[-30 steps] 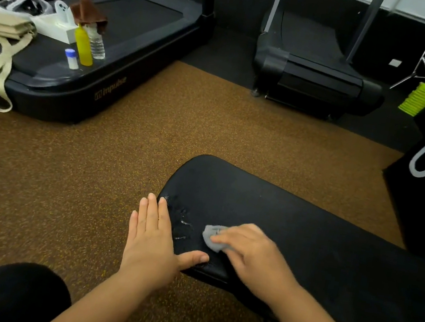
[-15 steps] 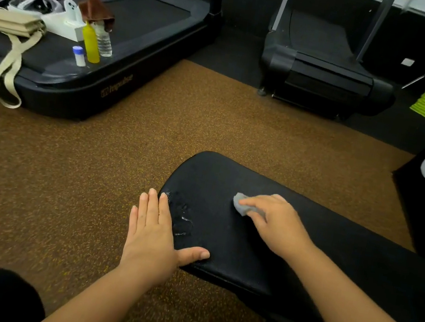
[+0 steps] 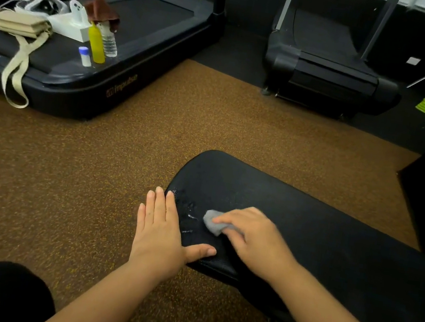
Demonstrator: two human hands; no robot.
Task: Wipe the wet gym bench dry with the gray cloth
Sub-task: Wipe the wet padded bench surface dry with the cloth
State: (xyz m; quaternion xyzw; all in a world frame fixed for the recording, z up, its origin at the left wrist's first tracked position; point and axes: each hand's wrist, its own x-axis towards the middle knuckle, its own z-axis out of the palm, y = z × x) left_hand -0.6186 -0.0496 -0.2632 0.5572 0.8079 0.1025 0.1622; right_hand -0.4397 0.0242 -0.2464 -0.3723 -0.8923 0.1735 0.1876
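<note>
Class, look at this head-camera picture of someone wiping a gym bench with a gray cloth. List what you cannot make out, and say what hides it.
1. Most of the gray cloth: covered by the right hand, which is itself motion-blurred.
2. The far end of the bench: cut off by the right edge of the head view.
3. The bench's legs: hidden under its pad.
4. The small white bottle on the treadmill: label too small to read.

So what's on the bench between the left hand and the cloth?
Head view: wet streaks on the bench, not yet wiped. They lie between the left hand and the cloth under the right hand.
</note>
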